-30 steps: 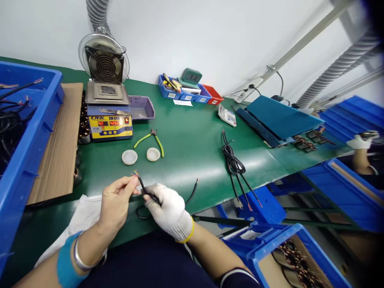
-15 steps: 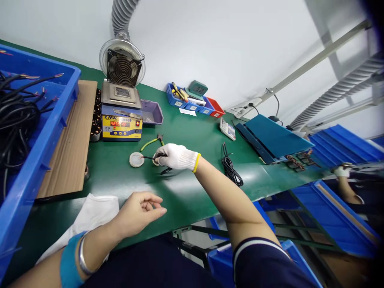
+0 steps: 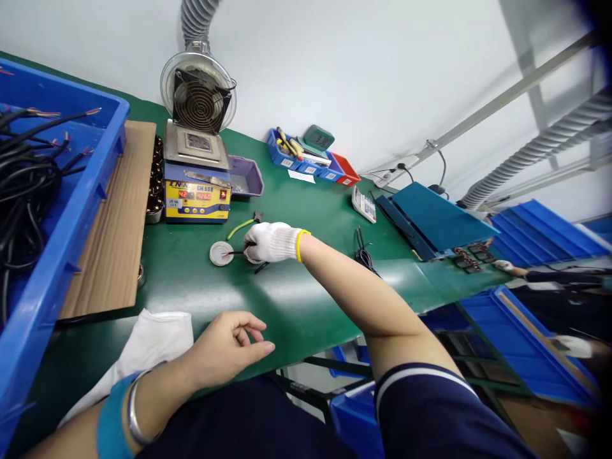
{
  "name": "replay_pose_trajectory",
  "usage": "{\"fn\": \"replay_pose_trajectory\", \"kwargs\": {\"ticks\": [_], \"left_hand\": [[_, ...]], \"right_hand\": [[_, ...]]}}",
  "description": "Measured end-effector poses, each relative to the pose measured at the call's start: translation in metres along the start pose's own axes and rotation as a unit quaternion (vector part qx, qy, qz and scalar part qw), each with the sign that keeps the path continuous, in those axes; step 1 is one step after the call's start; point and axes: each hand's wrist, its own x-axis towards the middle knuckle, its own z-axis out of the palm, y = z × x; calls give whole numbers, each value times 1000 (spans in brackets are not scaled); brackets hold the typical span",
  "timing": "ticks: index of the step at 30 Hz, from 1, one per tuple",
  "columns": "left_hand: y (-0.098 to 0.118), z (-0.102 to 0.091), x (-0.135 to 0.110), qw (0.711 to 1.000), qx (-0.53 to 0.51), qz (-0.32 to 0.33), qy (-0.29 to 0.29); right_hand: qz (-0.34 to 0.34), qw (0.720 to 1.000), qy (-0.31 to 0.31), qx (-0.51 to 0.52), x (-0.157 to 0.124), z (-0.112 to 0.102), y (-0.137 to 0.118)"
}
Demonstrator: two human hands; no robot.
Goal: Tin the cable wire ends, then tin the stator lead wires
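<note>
over round dish (image 3: 221, 253), gloved right hand (image 3: 269, 241) pinching cable (image 3: 238, 252)

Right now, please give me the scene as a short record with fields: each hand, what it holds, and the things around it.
right hand: gloved, holds a cable, its stripped end at the left dish; contact unclear
left hand: bare, empty, loosely curled at the table edge, beside a cloth
near right hand: second dish partly under it; cutters just behind
further back: yellow unit, fan
far left: bin of black cables
</note>
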Motion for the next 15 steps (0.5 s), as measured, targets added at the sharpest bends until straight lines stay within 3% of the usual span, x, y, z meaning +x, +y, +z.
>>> {"fn": "replay_pose_trajectory", "kwargs": {"ticks": [4, 7, 12, 14, 15], "left_hand": [[-1, 1, -1, 1000, 9, -3, -2], [-3, 1, -3, 1000, 14, 1, -3], [-2, 2, -4, 1000, 22, -2, -7], [-1, 2, -5, 1000, 30, -1, -1], [0, 2, -4, 999, 35, 1, 2]], "right_hand": [[4, 1000, 2, -6, -4, -6, -1], [15, 999, 44, 0, -17, -25, 4], [52, 980, 187, -36, -25, -89, 13], [65, 963, 262, 16, -10, -119, 14], [63, 946, 303, 94, 1, -133, 14]]}}
